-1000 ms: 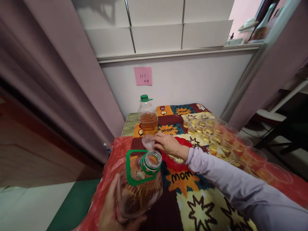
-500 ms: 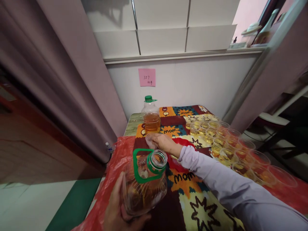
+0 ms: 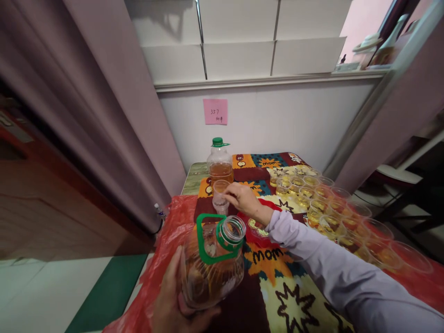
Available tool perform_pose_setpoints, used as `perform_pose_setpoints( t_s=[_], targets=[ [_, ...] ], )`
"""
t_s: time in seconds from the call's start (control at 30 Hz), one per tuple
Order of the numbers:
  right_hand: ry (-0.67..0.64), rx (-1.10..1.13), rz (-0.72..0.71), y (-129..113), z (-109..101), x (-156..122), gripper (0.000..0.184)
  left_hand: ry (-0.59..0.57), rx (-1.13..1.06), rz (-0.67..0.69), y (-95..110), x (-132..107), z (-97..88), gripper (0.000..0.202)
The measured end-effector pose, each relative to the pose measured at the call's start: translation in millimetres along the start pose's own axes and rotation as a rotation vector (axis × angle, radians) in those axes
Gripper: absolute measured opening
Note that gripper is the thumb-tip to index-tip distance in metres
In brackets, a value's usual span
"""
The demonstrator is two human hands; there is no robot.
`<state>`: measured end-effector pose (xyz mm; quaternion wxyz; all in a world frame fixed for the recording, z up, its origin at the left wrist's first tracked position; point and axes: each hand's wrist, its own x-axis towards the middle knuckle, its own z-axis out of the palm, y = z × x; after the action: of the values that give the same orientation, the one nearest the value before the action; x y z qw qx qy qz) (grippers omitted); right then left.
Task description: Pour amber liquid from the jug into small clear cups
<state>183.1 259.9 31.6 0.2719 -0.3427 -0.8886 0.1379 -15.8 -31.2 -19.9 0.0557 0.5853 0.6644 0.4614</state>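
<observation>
My left hand [image 3: 173, 296] is wrapped round the lower body of a clear plastic jug [image 3: 211, 277] with a green handle and an uncapped mouth. The jug leans to the right and holds amber liquid. Beyond its mouth, a small stack of clear plastic cups [image 3: 219, 202] stands on the patterned cloth. The fingers of my right hand [image 3: 243, 198] pinch the side of the top cup, near its rim. Behind the cups is a second jug [image 3: 221, 169], green-capped and partly filled with amber liquid. A red dish [image 3: 255, 229] lies partly under my right forearm.
Rows of clear cups [image 3: 319, 208] with pale yellow liquid cover the table's right side. Red plastic sheeting [image 3: 173, 231] hangs over the left edge. A pink note [image 3: 215, 112] is on the wall. A small bottle [image 3: 160, 212] lies beyond the left edge.
My right hand has shifted slightly right and up, and more of the stacked cups shows. The left hand still holds the tilted jug. The whole view has shifted slightly.
</observation>
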Motion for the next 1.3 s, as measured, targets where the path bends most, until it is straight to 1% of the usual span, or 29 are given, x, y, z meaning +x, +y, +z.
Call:
perform_pose_setpoints(
  t_s=[0.1,0.17,0.23,0.33,0.43,0.5,0.57,0.7,0.77,0.83,0.9,0.93,0.97,1.0,1.03,1.1,1.13,1.17,1.2,1.23,1.3],
  targets=[
    [0.084,0.007,-0.003,-1.0,-25.9,-14.7,0.019,-0.047,0.011,0.042,-4.0,-2.4,0.1,0.118],
    [0.132,0.0,-0.011,6.3,-40.5,-35.5,0.024,-0.074,0.003,0.055,-6.3,-3.5,1.3,0.12],
    [0.134,-0.025,-0.019,19.8,-46.9,-63.5,0.025,-0.088,-0.027,0.052,-6.9,-3.8,4.2,0.12],
    [0.056,-0.08,-0.012,44.4,-39.6,-108.0,0.026,-0.048,-0.072,0.034,-4.7,-2.5,10.0,0.121],
    [0.021,-0.109,0.008,63.1,-23.9,-139.2,0.025,-0.024,-0.078,0.033,-0.8,0.8,13.8,0.121],
    [0.029,-0.115,0.026,70.0,-15.8,-148.8,0.024,-0.028,-0.065,0.044,1.9,3.1,14.4,0.119],
    [0.04,-0.116,0.041,73.3,-11.2,-151.8,0.025,-0.032,-0.035,0.059,4.3,4.8,14.4,0.118],
    [0.053,-0.11,0.055,72.8,-12.2,-152.6,0.021,-0.03,-0.027,0.062,7.1,6.6,14.4,0.119],
    [0.102,-0.1,0.066,68.3,-18.5,-155.5,0.021,-0.038,-0.051,0.039,7.6,7.5,14.4,0.119],
    [0.216,-0.039,0.082,59.7,-27.4,-161.1,0.028,-0.054,-0.052,0.027,8.0,8.8,14.6,0.119],
    [0.352,0.114,0.11,45.7,-35.0,-168.9,0.03,-0.065,-0.035,0.042,8.4,10.7,15.0,0.118],
    [0.388,0.227,0.13,36.6,-36.8,-173.2,0.03,-0.066,-0.022,0.055,8.8,11.9,15.3,0.117],
    [0.394,0.36,0.154,26.2,-36.5,-177.4,0.032,-0.068,-0.005,0.066,9.5,13.1,15.7,0.117],
    [0.367,0.508,0.179,14.7,-34.1,-181.3,0.038,-0.073,0.014,0.072,10.5,14.5,16.2,0.118],
    [0.313,0.66,0.204,2.4,-29.8,-184.4,0.047,-0.079,0.033,0.076,12.2,16.0,16.9,0.119],
    [0.184,0.94,0.239,-22.5,-17.1,-187.9,0.078,-0.101,0.07,0.081,17.7,18.8,18.6,0.121],
    [0.131,1.058,0.248,-34.2,-9.9,-187.9,0.096,-0.113,0.091,0.087,21.4,20.1,19.7,0.122],
    [0.088,1.16,0.252,-44.6,-2.9,-186.9,0.109,-0.12,0.118,0.099,25.6,21.3,21.2,0.123],
    [0.054,1.247,0.254,-53.2,3.4,-185.1,0.117,-0.123,0.151,0.12,29.9,22.2,23.0,0.125],
    [0.033,1.322,0.257,-59.9,9.0,-182.7,0.12,-0.121,0.187,0.144,34.1,22.9,25.2,0.126],
    [0.032,1.432,0.288,-67.2,17.2,-177.4,0.12,-0.102,0.241,0.202,40.9,23.1,30.3,0.128]
  ],
)
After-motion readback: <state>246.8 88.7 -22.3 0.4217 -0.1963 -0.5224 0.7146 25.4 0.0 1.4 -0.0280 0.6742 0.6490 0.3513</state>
